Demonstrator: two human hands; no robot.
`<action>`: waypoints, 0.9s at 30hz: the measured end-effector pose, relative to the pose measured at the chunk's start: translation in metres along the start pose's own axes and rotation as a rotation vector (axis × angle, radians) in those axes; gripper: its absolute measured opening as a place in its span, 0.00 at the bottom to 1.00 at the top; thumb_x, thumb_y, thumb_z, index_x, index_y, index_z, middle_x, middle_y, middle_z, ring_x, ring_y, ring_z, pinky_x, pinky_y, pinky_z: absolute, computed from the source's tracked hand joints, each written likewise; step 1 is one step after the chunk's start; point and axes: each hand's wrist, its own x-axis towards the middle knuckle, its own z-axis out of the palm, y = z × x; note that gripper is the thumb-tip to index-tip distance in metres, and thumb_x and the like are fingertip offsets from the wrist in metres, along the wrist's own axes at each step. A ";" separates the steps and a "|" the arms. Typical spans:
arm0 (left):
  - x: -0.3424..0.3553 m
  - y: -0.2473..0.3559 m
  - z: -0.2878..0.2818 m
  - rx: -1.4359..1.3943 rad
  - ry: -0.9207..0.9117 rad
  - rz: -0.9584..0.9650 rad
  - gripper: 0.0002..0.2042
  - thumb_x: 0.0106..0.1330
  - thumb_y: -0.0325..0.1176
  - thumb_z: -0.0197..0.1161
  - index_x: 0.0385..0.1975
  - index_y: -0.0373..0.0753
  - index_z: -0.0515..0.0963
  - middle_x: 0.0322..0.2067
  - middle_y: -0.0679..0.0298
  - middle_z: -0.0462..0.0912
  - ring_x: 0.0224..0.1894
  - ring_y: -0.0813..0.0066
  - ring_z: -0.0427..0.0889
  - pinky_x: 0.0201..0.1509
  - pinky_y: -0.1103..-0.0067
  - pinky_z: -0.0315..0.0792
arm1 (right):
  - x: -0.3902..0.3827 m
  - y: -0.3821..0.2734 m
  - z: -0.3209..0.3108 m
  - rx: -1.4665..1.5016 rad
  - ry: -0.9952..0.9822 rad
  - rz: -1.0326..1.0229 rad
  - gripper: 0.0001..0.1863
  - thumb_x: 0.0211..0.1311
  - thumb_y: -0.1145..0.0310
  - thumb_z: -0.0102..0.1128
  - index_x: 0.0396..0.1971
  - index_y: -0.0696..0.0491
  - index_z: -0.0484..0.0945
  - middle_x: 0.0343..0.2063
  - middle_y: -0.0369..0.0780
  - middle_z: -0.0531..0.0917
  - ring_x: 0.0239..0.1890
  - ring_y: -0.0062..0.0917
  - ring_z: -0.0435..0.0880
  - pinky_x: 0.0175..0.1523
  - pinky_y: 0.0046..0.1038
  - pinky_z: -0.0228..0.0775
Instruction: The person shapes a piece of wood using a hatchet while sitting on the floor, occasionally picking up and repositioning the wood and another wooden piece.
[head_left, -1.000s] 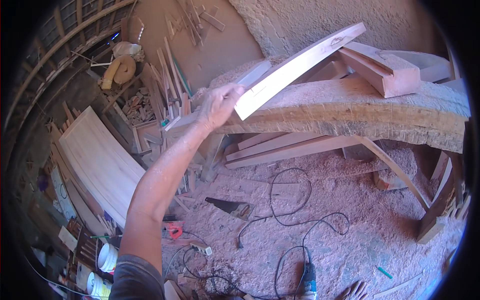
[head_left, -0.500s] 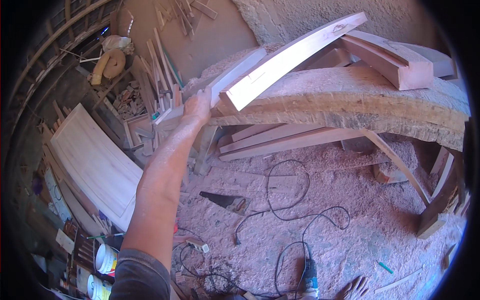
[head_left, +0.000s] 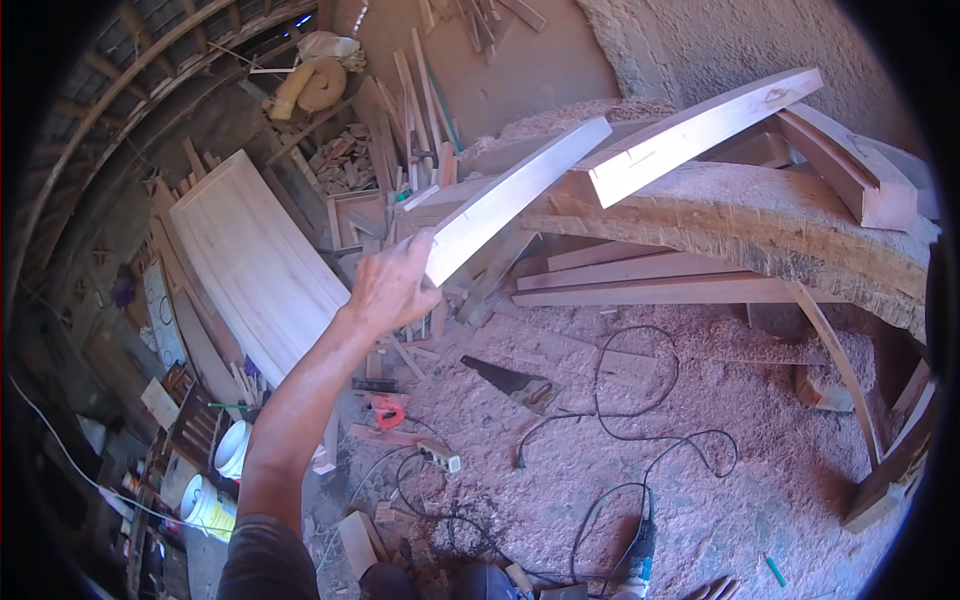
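My left hand [head_left: 392, 282] is closed round the near end of a pale wooden board [head_left: 520, 195]. The board slants up and away to the right, its far end above the thick curved slab bench [head_left: 690, 212]. Beside it, a second pale curved wooden piece [head_left: 705, 135] rests on the bench stack, apart from my hand. At the lower edge, only the fingers of my right hand [head_left: 714, 590] show, spread apart over the shavings with nothing visible in them; the palm is cut off.
A handsaw [head_left: 508, 384] lies on the shavings-covered floor among looping black cables. A corded power tool [head_left: 640, 560] stands near the lower edge. On the left are a large pale panel [head_left: 255, 265], white buckets [head_left: 208, 507] and a power strip [head_left: 440, 457]. Below the bench are more boards [head_left: 640, 290].
My left hand has pulled the board nearer, lifting its near end off the bench and away from the neighbouring curved piece. The view has swung left. My right hand shows less.
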 end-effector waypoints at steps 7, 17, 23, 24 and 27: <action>-0.130 0.010 -0.044 -0.834 0.101 -0.436 0.32 0.53 0.30 0.72 0.59 0.32 0.68 0.46 0.50 0.83 0.47 0.60 0.86 0.47 0.66 0.81 | -0.002 0.006 -0.004 0.050 0.051 -0.015 0.28 0.78 0.53 0.42 0.70 0.50 0.68 0.70 0.45 0.68 0.71 0.48 0.66 0.70 0.57 0.57; -0.185 0.033 0.044 -2.419 -0.106 -0.827 0.29 0.61 0.34 0.65 0.63 0.32 0.68 0.56 0.53 0.79 0.58 0.57 0.79 0.63 0.59 0.73 | 0.005 -0.012 -0.014 0.070 0.248 -0.039 0.26 0.77 0.54 0.46 0.67 0.53 0.71 0.66 0.46 0.73 0.67 0.50 0.71 0.66 0.60 0.61; -0.105 0.079 0.093 -2.370 0.023 -0.781 0.33 0.64 0.49 0.65 0.64 0.34 0.69 0.57 0.53 0.79 0.58 0.59 0.80 0.65 0.64 0.72 | 0.004 -0.010 -0.017 0.005 0.209 -0.042 0.26 0.75 0.54 0.48 0.66 0.53 0.72 0.64 0.46 0.75 0.65 0.48 0.74 0.64 0.58 0.65; -0.086 0.088 0.098 -2.351 -0.045 -0.837 0.33 0.63 0.50 0.66 0.63 0.35 0.70 0.55 0.54 0.80 0.55 0.60 0.81 0.62 0.65 0.74 | 0.003 -0.007 -0.019 -0.031 0.184 -0.061 0.26 0.75 0.54 0.49 0.66 0.53 0.72 0.63 0.46 0.76 0.63 0.47 0.76 0.63 0.55 0.67; -0.045 0.105 0.120 -2.100 -0.032 -0.925 0.34 0.61 0.54 0.68 0.60 0.36 0.71 0.47 0.56 0.82 0.46 0.64 0.83 0.54 0.70 0.77 | 0.004 -0.005 -0.017 -0.065 0.167 -0.108 0.27 0.74 0.55 0.49 0.65 0.54 0.72 0.62 0.48 0.76 0.63 0.46 0.76 0.63 0.53 0.68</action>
